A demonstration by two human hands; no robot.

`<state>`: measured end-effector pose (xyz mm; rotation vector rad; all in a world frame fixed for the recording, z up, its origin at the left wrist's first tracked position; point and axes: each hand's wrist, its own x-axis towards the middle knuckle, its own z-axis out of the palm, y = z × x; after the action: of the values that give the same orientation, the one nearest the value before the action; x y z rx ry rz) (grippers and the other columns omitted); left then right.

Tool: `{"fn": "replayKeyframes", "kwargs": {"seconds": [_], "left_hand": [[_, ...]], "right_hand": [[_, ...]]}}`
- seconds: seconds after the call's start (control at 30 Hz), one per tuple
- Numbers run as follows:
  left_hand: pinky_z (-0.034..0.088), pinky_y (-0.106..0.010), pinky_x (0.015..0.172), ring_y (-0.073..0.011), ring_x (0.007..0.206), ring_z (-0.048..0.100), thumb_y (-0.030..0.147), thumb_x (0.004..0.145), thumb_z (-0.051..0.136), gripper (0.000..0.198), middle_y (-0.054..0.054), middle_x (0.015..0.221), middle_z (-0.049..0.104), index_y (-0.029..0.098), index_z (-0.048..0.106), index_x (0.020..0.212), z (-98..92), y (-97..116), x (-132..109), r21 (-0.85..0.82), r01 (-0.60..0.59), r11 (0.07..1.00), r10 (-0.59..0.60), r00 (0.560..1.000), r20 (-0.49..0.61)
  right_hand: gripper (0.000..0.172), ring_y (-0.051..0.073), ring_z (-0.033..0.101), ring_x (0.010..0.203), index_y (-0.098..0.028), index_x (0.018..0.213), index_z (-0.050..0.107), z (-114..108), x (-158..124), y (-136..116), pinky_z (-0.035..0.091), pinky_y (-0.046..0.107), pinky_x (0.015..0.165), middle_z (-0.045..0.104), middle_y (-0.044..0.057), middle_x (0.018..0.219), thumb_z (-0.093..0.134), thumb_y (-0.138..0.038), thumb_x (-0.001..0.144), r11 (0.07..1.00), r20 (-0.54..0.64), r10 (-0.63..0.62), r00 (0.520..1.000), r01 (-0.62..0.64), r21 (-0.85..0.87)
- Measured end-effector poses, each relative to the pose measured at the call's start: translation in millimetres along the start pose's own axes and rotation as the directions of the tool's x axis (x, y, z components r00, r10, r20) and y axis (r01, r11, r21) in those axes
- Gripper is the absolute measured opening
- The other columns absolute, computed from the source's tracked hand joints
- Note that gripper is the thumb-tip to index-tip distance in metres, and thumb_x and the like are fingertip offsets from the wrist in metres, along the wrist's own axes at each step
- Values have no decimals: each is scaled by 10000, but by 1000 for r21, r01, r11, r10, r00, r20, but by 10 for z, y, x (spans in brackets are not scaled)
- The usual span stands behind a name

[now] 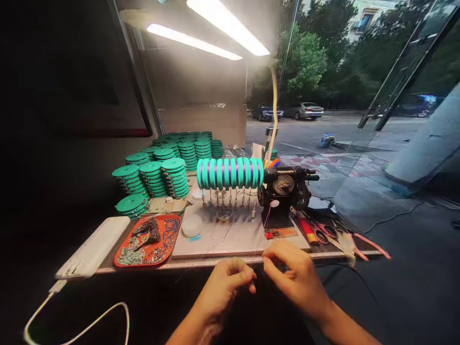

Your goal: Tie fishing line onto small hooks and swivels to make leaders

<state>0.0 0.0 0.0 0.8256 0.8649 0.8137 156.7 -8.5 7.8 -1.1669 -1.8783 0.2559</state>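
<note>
Fine line (264, 249) runs, barely visible, from the two hands at the front edge of the desk (244, 237) up toward the black winding machine (285, 189). The left hand (224, 282) is curled, its fingers (247, 280) pressed together with thumb against fingertips, pinching the strand. The right hand (293, 273) sits just beside it, its fingers (269, 263) also closed in a pinch on the same strand, and the two pinches nearly touch.

Judging by how thin and pale it looks, the line is almost weightless, limp, and probably slick. It would slip through a loose hold and kink or snap under a sharp pull. A fingertip pinch close to the working point, as both hands have it now, seems the surest hold, with gentle tension between them.

A row of teal spools (230, 173) sits on the machine's shaft, with small hooks or weights hanging below; which they are is too small to tell. Stacks of green spools (161, 175) stand behind on the left. An orange tray (149, 242) of small metal parts lies near the front left, next to a white power strip (93, 251). Red-handled scissors (325, 231) lie to the right of the machine.
</note>
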Motion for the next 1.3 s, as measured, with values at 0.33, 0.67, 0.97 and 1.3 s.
{"fn": "replayKeyframes", "kwargs": {"seconds": [0.33,0.67,0.97,1.3], "left_hand": [[301,-243,604,-118,551,466,241,559,736,166,16,511,576,136,608,540,-41,151,-35,80,-78,994,75,997,35],[263,-237,576,-102,531,395,307,537,773,230,43,509,539,141,619,579,-129,185,-26,145,-74,987,73,997,7],[235,-222,523,-81,496,377,282,474,781,227,40,494,523,127,623,523,-114,287,-34,163,22,986,-19,1000,-18],[284,-227,535,-94,483,455,287,508,759,221,23,458,565,129,606,524,-298,481,-105,297,-5,955,25,997,-66]], "right_hand": [[187,130,496,551,-169,629,526,5,26,-32,345,233,521,528,0,585,454,-160,801,1000,22,12,1000,-13,21],[177,127,501,553,-172,636,534,34,29,-34,349,226,521,544,-6,589,462,-172,798,998,39,33,999,-35,46],[182,131,502,554,-176,630,533,75,33,-36,346,230,518,541,-2,591,457,-174,796,997,70,60,996,-63,45],[199,138,564,636,-186,758,602,214,117,-44,430,226,582,634,12,691,434,-188,864,996,161,-82,984,87,-21]]}}
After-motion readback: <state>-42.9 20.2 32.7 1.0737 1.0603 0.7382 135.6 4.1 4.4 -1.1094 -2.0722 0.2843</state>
